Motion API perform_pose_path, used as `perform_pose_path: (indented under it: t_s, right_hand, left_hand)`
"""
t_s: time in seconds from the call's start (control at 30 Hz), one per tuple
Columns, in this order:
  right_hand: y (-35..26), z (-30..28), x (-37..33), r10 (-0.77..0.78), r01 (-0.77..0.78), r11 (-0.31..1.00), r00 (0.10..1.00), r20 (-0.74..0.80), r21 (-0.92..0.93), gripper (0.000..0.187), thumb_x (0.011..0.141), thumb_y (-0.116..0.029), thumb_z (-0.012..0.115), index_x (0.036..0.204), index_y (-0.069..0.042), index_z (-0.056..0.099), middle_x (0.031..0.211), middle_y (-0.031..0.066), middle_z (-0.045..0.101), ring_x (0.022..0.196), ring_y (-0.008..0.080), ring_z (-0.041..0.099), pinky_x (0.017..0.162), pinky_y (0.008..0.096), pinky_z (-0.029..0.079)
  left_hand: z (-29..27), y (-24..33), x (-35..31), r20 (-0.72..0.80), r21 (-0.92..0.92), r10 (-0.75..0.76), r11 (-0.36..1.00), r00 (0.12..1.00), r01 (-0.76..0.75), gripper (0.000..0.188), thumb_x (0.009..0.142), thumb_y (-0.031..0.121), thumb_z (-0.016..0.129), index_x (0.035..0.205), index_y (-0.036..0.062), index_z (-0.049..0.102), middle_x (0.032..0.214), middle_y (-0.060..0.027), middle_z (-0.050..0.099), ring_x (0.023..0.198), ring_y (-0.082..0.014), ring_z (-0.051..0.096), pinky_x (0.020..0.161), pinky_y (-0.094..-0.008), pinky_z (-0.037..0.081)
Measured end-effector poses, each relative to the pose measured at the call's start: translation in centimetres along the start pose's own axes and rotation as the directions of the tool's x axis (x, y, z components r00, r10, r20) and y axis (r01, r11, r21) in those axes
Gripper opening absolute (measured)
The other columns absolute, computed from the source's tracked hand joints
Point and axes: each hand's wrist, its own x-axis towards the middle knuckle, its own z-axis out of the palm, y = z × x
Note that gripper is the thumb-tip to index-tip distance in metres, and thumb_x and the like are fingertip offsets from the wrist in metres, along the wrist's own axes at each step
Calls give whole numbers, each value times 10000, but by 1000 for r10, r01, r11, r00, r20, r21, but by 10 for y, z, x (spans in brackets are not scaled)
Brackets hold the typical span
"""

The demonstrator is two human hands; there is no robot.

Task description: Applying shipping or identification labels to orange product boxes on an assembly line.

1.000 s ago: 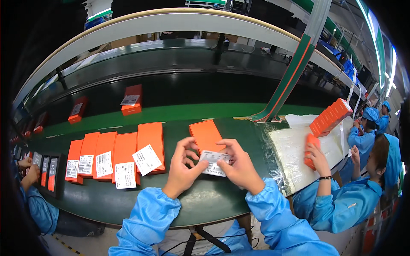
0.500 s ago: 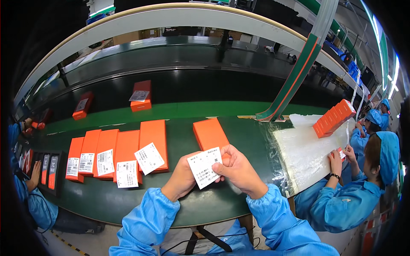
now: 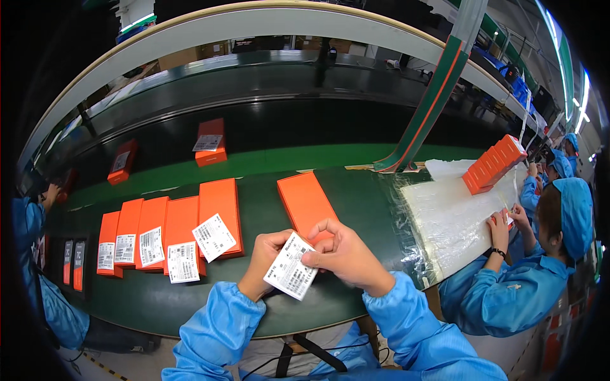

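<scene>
Between my two hands, above the near part of the green bench, is a tilted white printed label (image 3: 287,274). My left hand (image 3: 259,263) grips its left side. The thumb and fingers of my right hand (image 3: 346,255) pinch its upper right side. Just beyond my hands lies an orange box (image 3: 306,198), its near end partly hidden by my fingers. To the left, several orange boxes (image 3: 183,219) lie side by side in a row, each with a white label on it. The label on the rightmost box (image 3: 218,190) sits askew over its edge.
Two labelled orange boxes, one (image 3: 210,141) nearer the middle, lie on the dark belt (image 3: 273,124) beyond the bench. A green post (image 3: 426,105) rises ahead. At right, stacked orange boxes (image 3: 495,165) stand on bubble wrap (image 3: 438,213) beside a co-worker (image 3: 521,267). A black tray (image 3: 75,257) lies left.
The label has turned in my hands and tilts differently. At the left, a co-worker's hand has left the black tray. The whole view has shifted slightly.
</scene>
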Motion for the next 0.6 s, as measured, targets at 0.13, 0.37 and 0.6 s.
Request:
perform_pose_path:
  t_s: [0.13, 0.37, 0.6]
  right_hand:
    - [13, 12, -3, -652, 351, 526, 751, -102, -775, 313, 787, -75, 804, 1066, 14, 695, 919, 88, 723, 777, 159, 683, 734, 252, 542]
    - [19, 14, -5, -355, 234, 908, 869, -345, -346, 155, 807, -71, 784, 907, 8, 697, 848, 77, 715, 764, 134, 671, 725, 267, 538]
    - [-4, -48, 19, -58, 34, 998, 863, -503, -56, 113, 833, -44, 740, 869, 3, 643, 787, 58, 695, 702, 85, 629, 659, 212, 493]
  left_hand:
    - [4, -5, 4, -111, 128, 163, 981, 980, -148, 123, 806, 12, 765, 896, -37, 695, 841, -59, 672, 759, -101, 648, 669, -233, 528]
    - [-4, -2, -3, -135, 275, 195, 949, 971, -152, 177, 810, 17, 764, 832, 4, 589, 820, -4, 638, 792, -45, 568, 685, -227, 490]
    - [-44, 22, 4, -509, -103, 234, 939, 828, -329, 96, 905, 43, 498, 954, 32, 579, 918, -64, 632, 868, -132, 616, 809, -285, 513]
